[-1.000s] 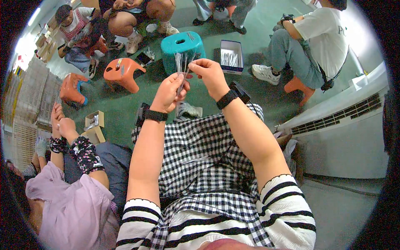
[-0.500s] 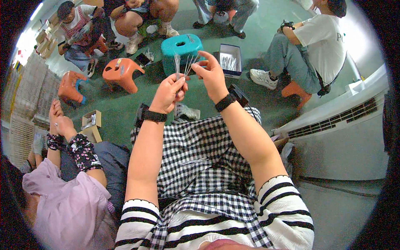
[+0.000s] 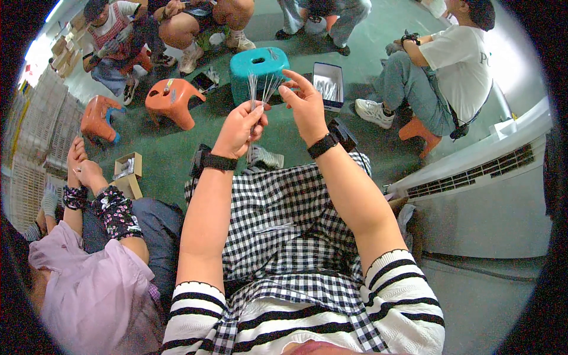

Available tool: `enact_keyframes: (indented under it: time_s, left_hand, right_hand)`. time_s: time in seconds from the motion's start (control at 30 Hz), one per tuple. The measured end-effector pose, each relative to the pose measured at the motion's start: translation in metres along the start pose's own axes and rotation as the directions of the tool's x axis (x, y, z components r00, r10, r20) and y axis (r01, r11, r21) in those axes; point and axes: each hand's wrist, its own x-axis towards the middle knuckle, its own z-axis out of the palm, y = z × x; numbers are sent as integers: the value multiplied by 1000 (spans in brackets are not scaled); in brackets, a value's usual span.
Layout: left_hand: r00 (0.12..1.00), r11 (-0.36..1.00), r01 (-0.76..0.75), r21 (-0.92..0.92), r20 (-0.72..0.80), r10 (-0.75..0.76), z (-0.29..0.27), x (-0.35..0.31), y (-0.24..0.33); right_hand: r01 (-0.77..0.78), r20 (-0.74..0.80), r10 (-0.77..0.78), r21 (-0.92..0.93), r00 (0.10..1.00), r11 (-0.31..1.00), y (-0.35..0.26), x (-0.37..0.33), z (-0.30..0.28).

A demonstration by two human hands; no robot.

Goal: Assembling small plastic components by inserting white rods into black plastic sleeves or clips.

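My left hand (image 3: 239, 129) is closed round the lower part of a bundle of thin, silvery wire-like strands (image 3: 253, 89). Their upper ends fan out into two groups, and a short length sticks out below the fist. Beside the right-hand group is my right hand (image 3: 309, 115), its thumb and fingers apart and nothing visible between them. A few similar thin pale pieces (image 3: 275, 228) lie on the checked apron (image 3: 266, 201) across my lap.
Beyond my hands stands a teal stool (image 3: 239, 68) with a few thin strands on top. Right of it is an open box (image 3: 334, 107) of pale strips. Orange stools (image 3: 177, 103) stand left. A person in lilac (image 3: 94, 272) sits close at my left; others sit around. A white vented unit (image 3: 485, 207) is at right.
My right hand has moved slightly right, away from the strands, and its fingers are more spread. The right-hand group of strands leans out a little more. My left hand keeps its hold.
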Motion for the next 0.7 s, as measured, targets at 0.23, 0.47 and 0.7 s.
enact_keyframes:
  time_s: [0.23, 0.47, 0.7]
  left_hand:
    - [1000, 1000, 2, 12, 3, -2, 1, 1, 3]
    - [1000, 999, 10, 33, -18, -10, -1, 2, -1]
    - [1000, 999, 3, 53, 18, -4, -2, 3, -1]
  right_hand:
    - [9, 21, -9, 1, 1000, 1000, 4, 2, 1]
    - [11, -35, -9, 52, 999, 999, 2, 0, 7]
    - [-173, 46, 169, 116, 985, 978, 1, 1, 5]
